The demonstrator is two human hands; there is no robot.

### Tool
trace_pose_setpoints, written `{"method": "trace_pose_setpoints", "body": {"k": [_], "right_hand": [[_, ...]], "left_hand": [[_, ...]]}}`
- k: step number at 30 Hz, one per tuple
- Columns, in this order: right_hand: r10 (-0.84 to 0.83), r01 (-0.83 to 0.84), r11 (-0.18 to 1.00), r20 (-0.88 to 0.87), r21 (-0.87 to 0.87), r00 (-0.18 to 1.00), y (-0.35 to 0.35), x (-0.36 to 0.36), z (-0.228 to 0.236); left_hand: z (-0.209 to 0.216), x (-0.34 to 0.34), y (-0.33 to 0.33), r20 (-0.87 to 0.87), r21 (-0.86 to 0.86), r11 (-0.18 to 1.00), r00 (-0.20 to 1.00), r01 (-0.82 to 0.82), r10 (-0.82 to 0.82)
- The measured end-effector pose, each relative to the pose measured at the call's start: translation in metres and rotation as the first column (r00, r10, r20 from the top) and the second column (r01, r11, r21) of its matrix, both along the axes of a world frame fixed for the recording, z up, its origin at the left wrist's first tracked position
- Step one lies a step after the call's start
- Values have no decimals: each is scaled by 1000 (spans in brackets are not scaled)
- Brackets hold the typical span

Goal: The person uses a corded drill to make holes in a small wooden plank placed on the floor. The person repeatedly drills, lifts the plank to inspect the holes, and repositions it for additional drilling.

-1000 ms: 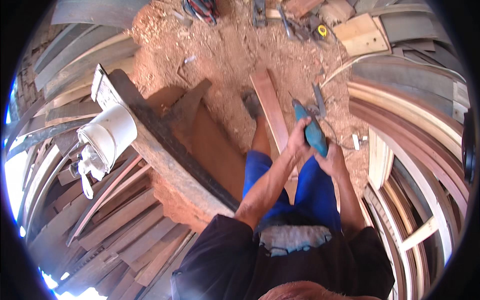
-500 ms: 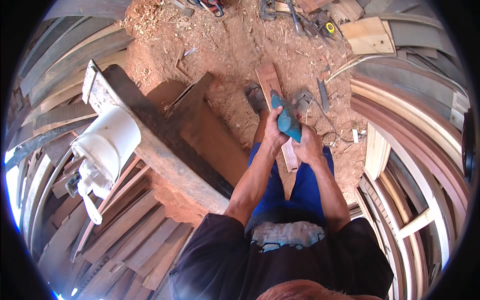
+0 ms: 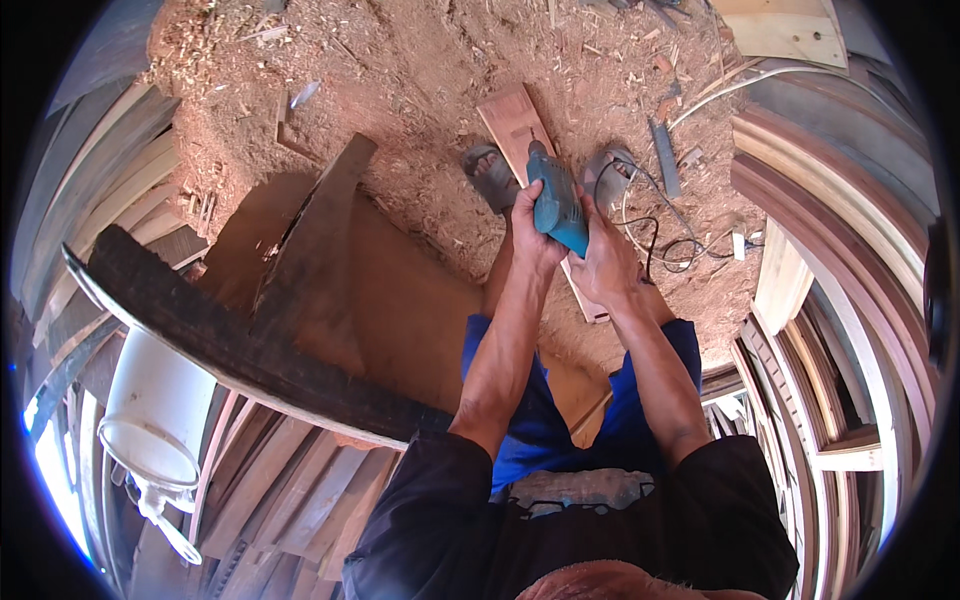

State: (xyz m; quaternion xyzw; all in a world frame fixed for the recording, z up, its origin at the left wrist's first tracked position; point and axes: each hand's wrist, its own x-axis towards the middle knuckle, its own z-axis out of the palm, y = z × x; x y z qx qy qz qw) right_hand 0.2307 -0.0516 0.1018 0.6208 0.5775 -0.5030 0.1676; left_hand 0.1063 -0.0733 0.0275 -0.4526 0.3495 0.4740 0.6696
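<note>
A teal power drill (image 3: pixel 560 208) is gripped between my two hands, its bit pointing away from me over a reddish-brown plank (image 3: pixel 507 108). My left hand (image 3: pixel 537 228) is closed round the drill's left side. On the other side, my right hand (image 3: pixel 605 255) wraps its rear right part, with some fingers hidden by the tool. The plank lies lengthwise on the ground between my sandalled feet, and a shallow recess shows in it near the bit. Whether the bit touches the wood I cannot tell.
To the left stands a dark-edged workbench (image 3: pixel 230 345) with a white bucket (image 3: pixel 160 400) beside it. A loose cable (image 3: pixel 680 255) curls near my right foot. Stacked boards (image 3: pixel 840 220) line the right side, and wood shavings cover the ground.
The view has shifted, with the bench and bucket now lower and further left. Both hands stay on the drill, and its bit now shows more plainly over the plank.
</note>
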Motion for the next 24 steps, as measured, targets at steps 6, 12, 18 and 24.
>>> {"method": "trace_pose_setpoints", "body": {"k": [6, 12, 18, 24], "right_hand": [[-9, 9, 1000, -10, 0, 1000, 9, 0, -18], [-5, 5, 1000, 22, -5, 1000, 12, -2, -21], [-2, 3, 1000, 26, -14, 1000, 11, -3, -24], [-8, 11, 998, 50, -58, 999, 19, -8, -19]], "left_hand": [[-22, -1, 9, -9, 12, 1000, 1000, 6, -5], [-22, 0, 13, -48, -25, 998, 997, 54, -55], [-28, -2, 10, -33, 15, 999, 999, 40, -40], [-30, -4, 10, -23, 11, 999, 999, 33, -33]]}}
